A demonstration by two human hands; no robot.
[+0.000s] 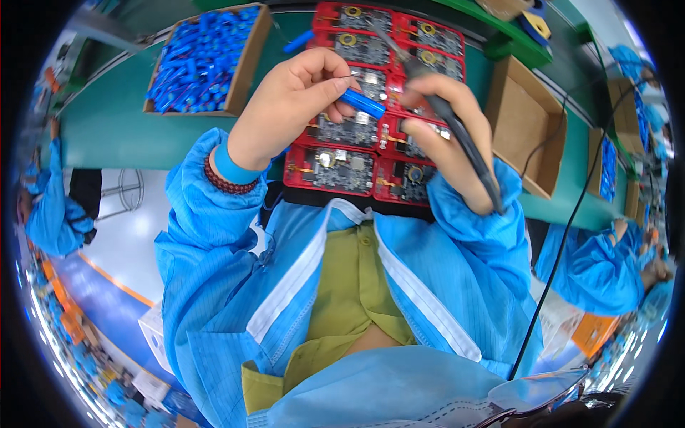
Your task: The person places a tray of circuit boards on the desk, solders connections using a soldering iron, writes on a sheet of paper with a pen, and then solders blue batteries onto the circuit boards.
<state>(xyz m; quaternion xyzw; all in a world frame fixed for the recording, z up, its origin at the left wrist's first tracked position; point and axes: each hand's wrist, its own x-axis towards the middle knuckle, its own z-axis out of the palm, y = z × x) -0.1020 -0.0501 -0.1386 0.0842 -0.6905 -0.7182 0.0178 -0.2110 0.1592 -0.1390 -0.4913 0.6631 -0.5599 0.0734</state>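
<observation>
A green worktop [121, 121] runs across the head view, with a red tray of circuit boards [335, 167] lying on it just in front of the person. Over that tray, the left hand [289, 107] pinches a small blue cylindrical cell [362, 103] between thumb and fingertips (a thin wire lead juts from the cell's upper end), holding it tilted just above the boards. The right hand [446, 139] is wrapped around a dark soldering iron [457, 135], gripped like a pen, its metal tip reaching up over the tray's far rows; whether the tip touches a board cannot be told. A black cable [553, 267] trails down past the right sleeve. Far left on the worktop stands a cardboard box of blue cells [203, 60]; to the right sits an empty cardboard box [524, 121].
</observation>
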